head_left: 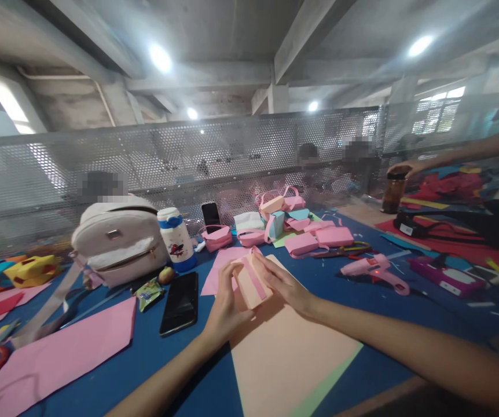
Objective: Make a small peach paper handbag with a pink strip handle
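A small peach paper box (pixel 247 286) with a pink strip (pixel 254 278) across it is held between both hands. My left hand (pixel 227 298) grips its left side, thumb near the lower edge. My right hand (pixel 286 284) is closed on its right side, fingers at the upper edge. Beneath lies a large peach sheet (pixel 293 353) over a green one (pixel 330 382). A pink sheet (pixel 215 275) sits just behind the left hand. To the right, a pink glue gun (pixel 375 269) rests on the blue table.
A black phone (pixel 180 304), a bottle (pixel 175 240) and a white backpack (pixel 121 240) stand or lie at left, near a pink sheet (pixel 71 347). Several pink paper bags (pixel 334 236) are behind. At right, another person's hand (pixel 406 168) holds a brown bottle (pixel 392 194).
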Demonstrator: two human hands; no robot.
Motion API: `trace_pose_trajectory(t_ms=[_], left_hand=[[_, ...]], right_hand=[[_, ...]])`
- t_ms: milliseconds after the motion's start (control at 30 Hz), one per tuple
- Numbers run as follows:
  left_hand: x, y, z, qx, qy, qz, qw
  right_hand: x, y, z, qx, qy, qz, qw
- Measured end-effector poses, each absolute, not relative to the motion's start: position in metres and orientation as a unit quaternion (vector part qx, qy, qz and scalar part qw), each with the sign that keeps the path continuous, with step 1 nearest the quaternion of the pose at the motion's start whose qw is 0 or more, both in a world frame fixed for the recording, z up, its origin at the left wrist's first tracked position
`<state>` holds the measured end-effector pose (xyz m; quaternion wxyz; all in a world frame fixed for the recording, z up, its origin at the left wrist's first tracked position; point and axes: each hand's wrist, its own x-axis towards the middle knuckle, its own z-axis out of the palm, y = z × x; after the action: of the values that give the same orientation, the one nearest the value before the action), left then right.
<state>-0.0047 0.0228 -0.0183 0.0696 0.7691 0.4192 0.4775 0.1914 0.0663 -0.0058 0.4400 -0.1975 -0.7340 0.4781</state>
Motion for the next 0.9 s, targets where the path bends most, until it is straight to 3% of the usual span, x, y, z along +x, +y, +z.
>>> trace_pose_trajectory(t_ms=[900], left_hand=[[-0.002, 0.014, -0.01, 0.823, 0.382, 0.404, 0.113]], right_hand=[[0.191, 0.06, -0.007, -0.195, -0.738, 0.455, 0.459]])
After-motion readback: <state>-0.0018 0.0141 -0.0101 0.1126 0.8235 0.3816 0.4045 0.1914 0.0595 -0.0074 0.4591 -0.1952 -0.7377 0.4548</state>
